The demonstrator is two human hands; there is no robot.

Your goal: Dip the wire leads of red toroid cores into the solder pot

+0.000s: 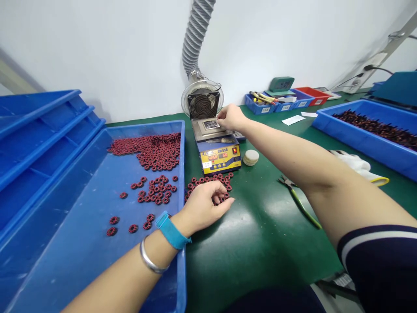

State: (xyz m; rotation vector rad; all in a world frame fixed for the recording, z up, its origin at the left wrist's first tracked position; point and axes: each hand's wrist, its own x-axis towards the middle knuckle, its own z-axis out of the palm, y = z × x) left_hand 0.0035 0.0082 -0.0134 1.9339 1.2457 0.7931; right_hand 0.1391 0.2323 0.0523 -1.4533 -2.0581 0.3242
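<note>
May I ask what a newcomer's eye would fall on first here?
Probably the large blue tray at left, with its scattered red-and-black rings. Next, the yellow-fronted machine at centre, with the right hand at its top and the grey ribbed hose above it. The left hand is by more rings on the green table.

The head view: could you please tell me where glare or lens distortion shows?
Head view: pale glare on the green tabletop, right of the left hand; in the head view too, the dark sleeve at lower right looks stretched, as by a wide lens.
</note>
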